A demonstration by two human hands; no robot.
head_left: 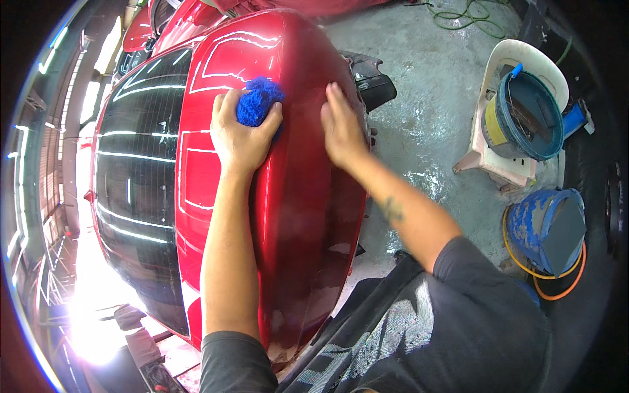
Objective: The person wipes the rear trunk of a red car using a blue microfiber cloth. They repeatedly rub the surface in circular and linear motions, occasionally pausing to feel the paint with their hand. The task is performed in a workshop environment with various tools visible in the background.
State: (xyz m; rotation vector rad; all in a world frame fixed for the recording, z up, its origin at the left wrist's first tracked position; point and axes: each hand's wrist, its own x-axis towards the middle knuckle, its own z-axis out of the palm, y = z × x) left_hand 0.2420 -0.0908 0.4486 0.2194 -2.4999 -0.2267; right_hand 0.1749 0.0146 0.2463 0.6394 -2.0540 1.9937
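Observation:
A red car's trunk lid [268, 196] stretches out in front of me, its paint glossy with light reflections. My left hand [241, 134] is closed around a bunched blue cloth [260, 101] and rests on top of the lid near the rear window [141, 144]. Over the darker, duller rear face [308, 216] of the car, my right hand [342, 128] is held with fingers stretched out and nothing seen in it. It is slightly blurred, and whether its palm touches the paint I cannot tell.
A white plastic chair [481, 157] on the grey wet floor [419, 131] holds a dark teal bucket [534, 154]. Beside it lies a worn blue bucket [531, 226] with an orange hose [557, 295]. A green hose [468, 16] coils farther off. A black part [377, 88] juts from the car's rear.

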